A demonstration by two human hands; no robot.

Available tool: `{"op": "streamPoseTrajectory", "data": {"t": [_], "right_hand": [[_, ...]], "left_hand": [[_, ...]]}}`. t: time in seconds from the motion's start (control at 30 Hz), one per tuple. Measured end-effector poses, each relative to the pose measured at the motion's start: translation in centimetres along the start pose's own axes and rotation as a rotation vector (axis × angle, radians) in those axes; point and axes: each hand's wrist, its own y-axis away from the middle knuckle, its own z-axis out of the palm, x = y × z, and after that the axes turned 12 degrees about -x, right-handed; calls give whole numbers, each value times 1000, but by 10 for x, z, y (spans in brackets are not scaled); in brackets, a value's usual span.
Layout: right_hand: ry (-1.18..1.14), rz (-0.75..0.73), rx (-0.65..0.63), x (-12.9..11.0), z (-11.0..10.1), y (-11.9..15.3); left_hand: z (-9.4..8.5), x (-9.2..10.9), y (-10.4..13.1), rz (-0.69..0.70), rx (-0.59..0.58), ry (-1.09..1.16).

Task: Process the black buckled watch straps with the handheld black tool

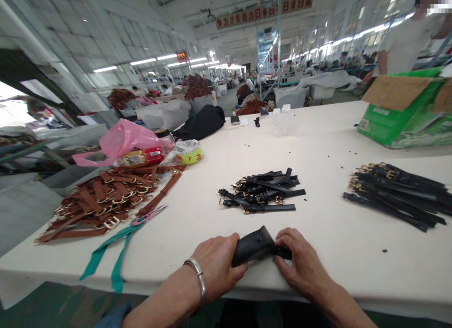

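Near the front edge of the table, my left hand [219, 262] is closed around a wide, smooth black leather piece [253, 245] with a small dark stud or hole near its upper edge. My right hand [300, 259] pinches a narrow black strap end [284, 253] at the right side of that piece. Whether the two parts are joined is hidden by the fingers. Just beyond my hands lies a loose pile of short black straps [263, 189] with gold buckles. Farther right is a neater stack of longer black buckled straps [399, 191].
At left are a heap of brown buckled straps [102, 200] and scissors [150, 216] with a teal ribbon [109, 245]. Behind stand a pink bag [123, 139], a bottle [143, 156] and black cloth [201, 122]. A green carton [388, 120] sits back right; a person [406, 45] stands behind it.
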Motion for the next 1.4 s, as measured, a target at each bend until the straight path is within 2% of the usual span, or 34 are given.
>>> {"op": "streamPoseTrajectory", "data": {"t": [0.2,0.47,0.63,0.77,1.0,1.07,1.23,1.3,1.4], "right_hand": [[-22,11,-16,-4,-2,1],[-9,21,12,3,1,0],[-8,24,6,-2,1,2],[-5,36,2,-5,0,3],[22,33,-8,1,2,0],[26,44,-2,0,2,1],[36,24,-32,-7,-2,2],[38,22,-48,-8,-2,2],[47,39,-53,-5,-1,1]], "left_hand": [[-4,-7,13,-38,-85,-25],[-6,10,-4,-14,-7,-29],[-4,-11,9,-67,-22,-8],[0,-20,18,-83,-51,-3],[7,6,-2,-23,83,-5],[8,3,0,-12,85,-1],[19,-21,18,-65,58,13],[23,-22,21,-84,57,18],[26,-11,16,-95,80,44]]}}
